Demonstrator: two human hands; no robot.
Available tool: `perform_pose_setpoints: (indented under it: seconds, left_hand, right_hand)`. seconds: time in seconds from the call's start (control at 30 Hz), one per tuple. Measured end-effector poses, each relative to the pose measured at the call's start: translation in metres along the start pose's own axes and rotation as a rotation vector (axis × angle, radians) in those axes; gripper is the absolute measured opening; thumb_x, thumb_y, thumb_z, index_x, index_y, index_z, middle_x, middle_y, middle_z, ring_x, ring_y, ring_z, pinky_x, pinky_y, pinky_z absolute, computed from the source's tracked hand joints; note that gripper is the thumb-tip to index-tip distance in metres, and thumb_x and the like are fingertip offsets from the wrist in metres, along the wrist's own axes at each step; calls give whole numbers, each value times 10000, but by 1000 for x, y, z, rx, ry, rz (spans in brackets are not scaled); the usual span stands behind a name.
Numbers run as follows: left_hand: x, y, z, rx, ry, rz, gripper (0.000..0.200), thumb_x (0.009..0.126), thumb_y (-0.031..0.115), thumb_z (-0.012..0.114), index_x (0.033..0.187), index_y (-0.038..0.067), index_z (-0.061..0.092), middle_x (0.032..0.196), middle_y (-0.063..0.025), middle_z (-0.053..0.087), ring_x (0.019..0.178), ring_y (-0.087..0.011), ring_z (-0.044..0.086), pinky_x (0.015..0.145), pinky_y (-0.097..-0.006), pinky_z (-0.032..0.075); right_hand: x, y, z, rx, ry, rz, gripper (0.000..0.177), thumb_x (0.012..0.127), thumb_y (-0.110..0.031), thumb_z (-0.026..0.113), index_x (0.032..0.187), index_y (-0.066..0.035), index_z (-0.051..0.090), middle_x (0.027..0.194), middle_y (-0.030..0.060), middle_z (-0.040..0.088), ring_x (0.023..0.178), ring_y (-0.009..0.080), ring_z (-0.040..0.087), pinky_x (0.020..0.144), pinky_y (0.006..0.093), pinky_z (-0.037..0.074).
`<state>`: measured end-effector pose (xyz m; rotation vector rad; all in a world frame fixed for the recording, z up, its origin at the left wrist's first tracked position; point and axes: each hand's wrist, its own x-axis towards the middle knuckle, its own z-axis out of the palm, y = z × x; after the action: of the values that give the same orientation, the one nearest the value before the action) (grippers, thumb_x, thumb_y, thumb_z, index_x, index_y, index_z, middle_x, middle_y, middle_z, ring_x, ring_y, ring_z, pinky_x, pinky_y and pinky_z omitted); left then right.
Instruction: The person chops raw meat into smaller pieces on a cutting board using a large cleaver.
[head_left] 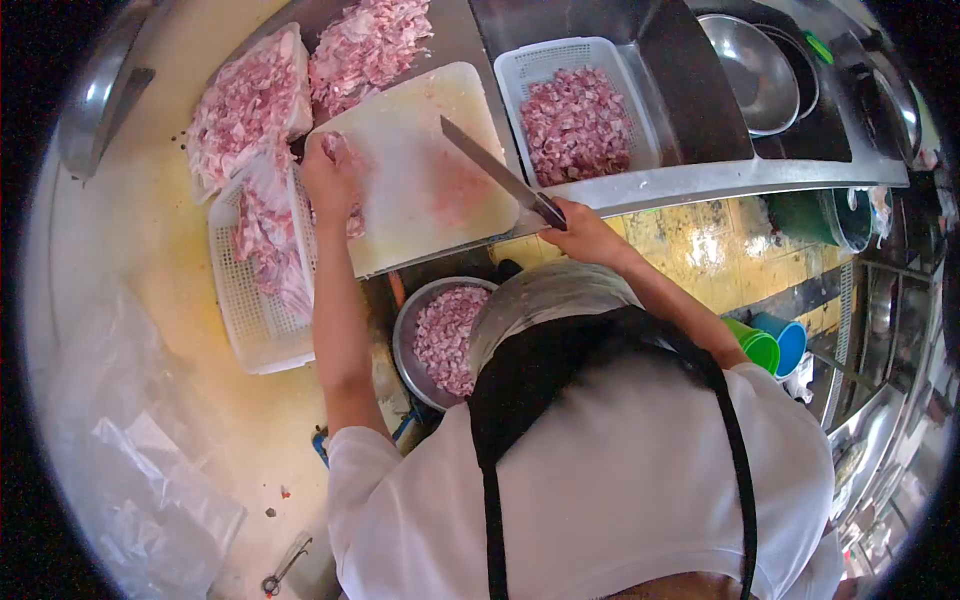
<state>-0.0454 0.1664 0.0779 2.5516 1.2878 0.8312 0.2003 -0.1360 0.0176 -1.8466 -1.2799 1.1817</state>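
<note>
A cream-stained steel counter (150, 250) runs beside a yellow tiled floor (700, 250), with clear plastic bags (130, 450) lying on its near end. A white rectangular plastic cutting board (410, 140) rests on the counter. On its left edge, the left hand (330, 180) presses curled fingers onto a raw pink meat piece (338, 148). The right hand (585, 235) is clamped on the handle of a long steel knife (495, 172), whose blade slants over the board's right side.

A white perforated basket (520, 70) in the steel sink (690, 90) holds diced meat. A second white basket (245, 330) on the left holds meat strips. Below the counter, a round metal bowl (405, 345) holds more dice.
</note>
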Motion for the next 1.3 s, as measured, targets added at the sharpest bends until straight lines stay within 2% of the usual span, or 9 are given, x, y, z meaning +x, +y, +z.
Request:
perform_pose_setpoints:
  seconds: [0.13,0.2,0.33,0.4,0.8,0.9,0.93,1.17,1.3]
  left_hand:
    - [-27,-18,31,-528,-62,-238,168,785,53,648,948,32,616,781,-134,635,742,-267,609,686,-347,484]
    - [-48,-39,55,-385,-332,-91,201,765,50,630,965,32,623,837,-140,653,751,-252,620,687,-344,489]
    - [-23,-44,68,-187,-349,-240,273,752,58,608,1024,42,632,942,-165,660,837,-285,633,754,-383,500]
    - [5,-57,79,99,-48,10,307,750,77,589,1051,48,639,1047,-200,648,962,-341,619,839,-443,487]
    - [130,-171,150,208,-200,-290,284,738,138,611,990,20,672,961,-240,669,951,-428,636,857,-528,491]
    - [139,-158,143,369,-54,-75,207,746,134,609,897,9,678,907,-227,679,867,-431,648,783,-524,509]
    - [145,-131,130,287,256,0,167,752,113,594,854,7,674,857,-210,684,800,-416,653,724,-510,512]
    - [177,-111,84,-142,288,-73,187,759,146,660,893,21,692,757,-165,681,777,-345,672,729,-420,516]
    - [94,-87,89,-290,-589,58,168,778,142,697,899,27,711,800,-126,683,764,-220,658,722,-328,511]
  right_hand:
    - [-2,5,8,160,15,69,296,858,-209,650,1034,12,562,767,149,592,717,279,612,673,425,485]
    - [-6,-2,8,240,21,96,283,863,-201,643,1037,8,563,743,124,576,694,248,600,654,414,481]
    - [-9,-20,5,293,18,187,290,868,-196,636,1071,-4,563,725,95,560,682,212,585,645,381,481]
    - [-4,3,16,229,46,131,322,875,-193,629,1128,-4,564,741,105,578,682,208,576,656,374,482]
    - [-6,-12,34,139,207,181,427,855,-203,688,1187,14,531,801,207,598,707,323,556,701,428,483]
    - [-7,-4,34,155,166,241,449,856,-203,683,1211,21,521,827,236,613,741,364,582,727,434,492]
    - [-4,-6,33,161,173,240,449,856,-203,683,1211,21,521,827,236,613,741,364,582,727,434,492]
    - [7,-31,27,85,172,204,434,858,-195,674,1205,17,523,896,277,637,894,454,627,781,479,493]
    - [10,-8,33,-2,178,162,480,851,-232,682,1218,22,507,953,280,646,942,470,615,805,499,484]
